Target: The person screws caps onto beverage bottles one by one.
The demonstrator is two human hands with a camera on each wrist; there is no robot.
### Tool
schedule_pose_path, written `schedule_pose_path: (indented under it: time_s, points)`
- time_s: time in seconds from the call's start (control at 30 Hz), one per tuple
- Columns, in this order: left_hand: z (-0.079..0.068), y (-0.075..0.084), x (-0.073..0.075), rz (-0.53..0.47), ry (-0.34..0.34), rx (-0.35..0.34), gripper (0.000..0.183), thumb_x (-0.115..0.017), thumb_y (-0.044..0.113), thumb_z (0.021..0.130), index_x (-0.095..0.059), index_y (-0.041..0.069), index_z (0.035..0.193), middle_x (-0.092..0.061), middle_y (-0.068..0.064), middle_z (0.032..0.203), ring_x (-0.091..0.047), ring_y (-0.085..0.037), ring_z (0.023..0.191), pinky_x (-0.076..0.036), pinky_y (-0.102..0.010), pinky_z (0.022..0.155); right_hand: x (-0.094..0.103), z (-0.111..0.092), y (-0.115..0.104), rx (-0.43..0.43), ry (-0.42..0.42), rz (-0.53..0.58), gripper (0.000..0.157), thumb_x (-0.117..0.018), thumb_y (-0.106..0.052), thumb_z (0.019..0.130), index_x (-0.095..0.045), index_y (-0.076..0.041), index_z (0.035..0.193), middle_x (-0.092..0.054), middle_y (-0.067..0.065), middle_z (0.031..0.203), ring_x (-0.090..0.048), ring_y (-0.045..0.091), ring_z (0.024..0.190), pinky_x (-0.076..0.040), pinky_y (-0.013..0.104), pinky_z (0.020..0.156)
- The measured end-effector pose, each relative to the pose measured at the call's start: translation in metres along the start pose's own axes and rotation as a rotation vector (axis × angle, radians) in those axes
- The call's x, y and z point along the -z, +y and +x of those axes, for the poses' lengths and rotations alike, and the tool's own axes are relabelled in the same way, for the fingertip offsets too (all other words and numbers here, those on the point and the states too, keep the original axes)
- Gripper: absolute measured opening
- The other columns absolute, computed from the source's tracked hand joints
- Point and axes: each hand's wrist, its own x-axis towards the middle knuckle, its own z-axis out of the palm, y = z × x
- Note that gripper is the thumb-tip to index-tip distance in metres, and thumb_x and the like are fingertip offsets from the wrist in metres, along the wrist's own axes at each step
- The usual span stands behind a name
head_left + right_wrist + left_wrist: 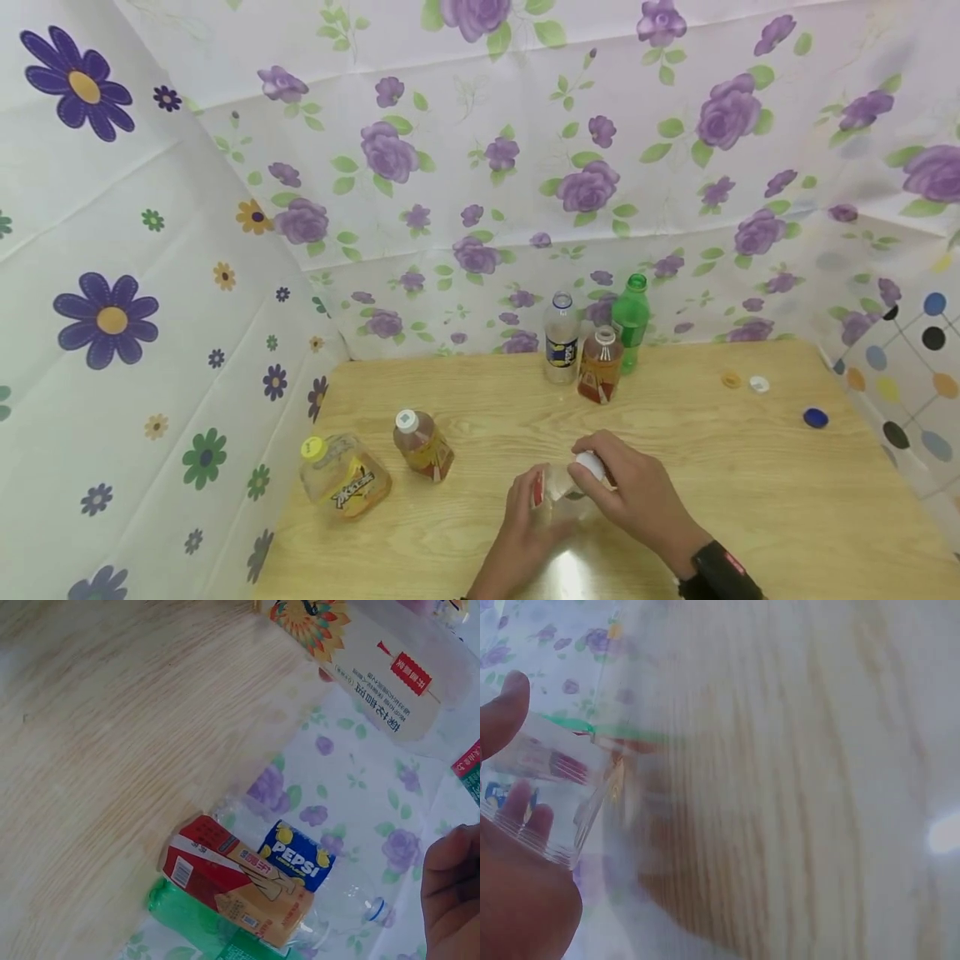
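My left hand (525, 529) grips a clear plastic bottle (558, 485) low over the front of the table. In the left wrist view the thumb and fingers of that hand (525, 900) lie round the bottle's clear, ridged wall (562, 817). My right hand (637, 492) is at the bottle's top, thumb and fingers pinching a white cap (590, 464). Only part of the right hand (454, 892) shows at the right wrist view's edge, its fingertips cut off. A pale printed label (382, 675) on clear plastic fills that view's upper right.
Behind stand uncapped bottles: a Pepsi bottle (561, 346), a brown-drink bottle (600, 367) and a green bottle (631, 317). Left are a white-capped brown bottle (423, 450) and a yellow-capped bottle (347, 479). Orange (731, 380), white (759, 384) and blue caps (816, 417) lie right.
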Motion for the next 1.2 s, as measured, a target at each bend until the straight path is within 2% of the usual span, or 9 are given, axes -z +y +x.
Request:
schedule_pose_path:
  time_s: [0.07,0.17,0.23,0.3,0.43,0.63,0.77,0.97,1.2]
  points:
    - [0.002,-0.008,0.001,-0.032,0.021,0.01,0.083,-0.074,0.046,0.1,-0.02,0.04,0.163,-0.033,-0.003,0.16,-0.036,-0.039,0.147,-0.036,-0.075,0.111,0.0,-0.002,0.001,-0.022,-0.02,0.017,0.025,-0.072,-0.015,0.101,-0.068,-0.022,0.125,-0.056,-0.019,0.089,-0.048,-0.003,0.068,-0.043,0.015,0.057]
    - [0.004,-0.022,0.007,-0.045,0.089,0.023,0.09,-0.075,0.041,0.1,-0.015,0.034,0.166,-0.034,-0.01,0.163,-0.04,-0.043,0.145,-0.037,-0.073,0.111,0.0,-0.006,0.003,-0.061,-0.046,0.043,0.028,-0.066,-0.012,0.106,-0.067,-0.023,0.131,-0.054,-0.02,0.088,-0.048,-0.003,0.067,-0.043,0.015,0.058]
    - [0.005,-0.031,0.013,-0.032,0.118,0.006,0.094,-0.075,0.037,0.101,-0.01,0.027,0.168,-0.032,-0.016,0.165,-0.037,-0.046,0.148,-0.032,-0.074,0.114,-0.001,-0.01,0.006,-0.073,-0.043,0.054,0.027,-0.066,-0.01,0.106,-0.067,-0.024,0.129,-0.055,-0.021,0.089,-0.048,-0.003,0.066,-0.044,0.017,0.057]
    - [0.005,-0.034,0.019,-0.015,0.128,0.011,0.095,-0.074,0.038,0.101,-0.008,0.028,0.169,-0.031,-0.017,0.166,-0.036,-0.047,0.148,-0.031,-0.075,0.114,-0.001,-0.014,0.01,-0.086,-0.038,0.048,0.025,-0.068,-0.01,0.105,-0.068,-0.026,0.125,-0.056,-0.022,0.091,-0.048,-0.003,0.067,-0.045,0.018,0.057]
    - [0.007,-0.035,0.025,-0.016,0.128,0.01,0.095,-0.073,0.038,0.102,-0.007,0.029,0.169,-0.028,-0.019,0.169,-0.032,-0.05,0.15,-0.027,-0.077,0.114,0.0,-0.023,0.016,-0.111,-0.026,0.005,0.024,-0.072,-0.01,0.102,-0.07,-0.027,0.119,-0.057,-0.024,0.091,-0.047,-0.004,0.067,-0.045,0.018,0.055]
    - [0.009,-0.034,0.024,-0.016,0.163,-0.014,0.093,-0.074,0.035,0.102,-0.01,0.026,0.169,-0.033,-0.018,0.167,-0.036,-0.048,0.149,-0.028,-0.077,0.113,0.001,-0.031,0.022,-0.156,-0.033,-0.026,0.022,-0.078,-0.01,0.099,-0.075,-0.023,0.117,-0.059,-0.023,0.084,-0.046,-0.005,0.063,-0.043,0.019,0.053]
    - [0.01,-0.034,0.023,-0.004,0.171,-0.021,0.091,-0.073,0.033,0.102,-0.011,0.023,0.169,-0.034,-0.018,0.166,-0.036,-0.047,0.149,-0.028,-0.076,0.115,0.003,-0.035,0.024,-0.17,-0.034,-0.022,0.022,-0.077,-0.008,0.098,-0.075,-0.021,0.116,-0.054,-0.023,0.074,-0.041,-0.005,0.058,-0.039,0.019,0.049]
    - [0.011,-0.035,0.024,0.001,0.17,-0.014,0.092,-0.074,0.033,0.102,-0.012,0.021,0.169,-0.035,-0.018,0.166,-0.036,-0.047,0.15,-0.027,-0.074,0.116,0.003,-0.041,0.027,-0.175,-0.035,-0.022,0.02,-0.077,-0.007,0.098,-0.074,-0.018,0.114,-0.049,-0.027,0.073,-0.039,-0.006,0.056,-0.039,0.019,0.047]
    - [0.012,-0.034,0.028,-0.005,0.177,0.024,0.095,-0.077,0.035,0.099,-0.014,0.022,0.169,-0.035,-0.018,0.166,-0.036,-0.047,0.15,-0.027,-0.074,0.116,0.001,-0.051,0.032,-0.314,-0.074,-0.018,0.01,-0.073,-0.017,0.103,-0.074,-0.022,0.112,-0.05,-0.025,0.07,-0.044,-0.003,0.055,-0.041,0.021,0.048]
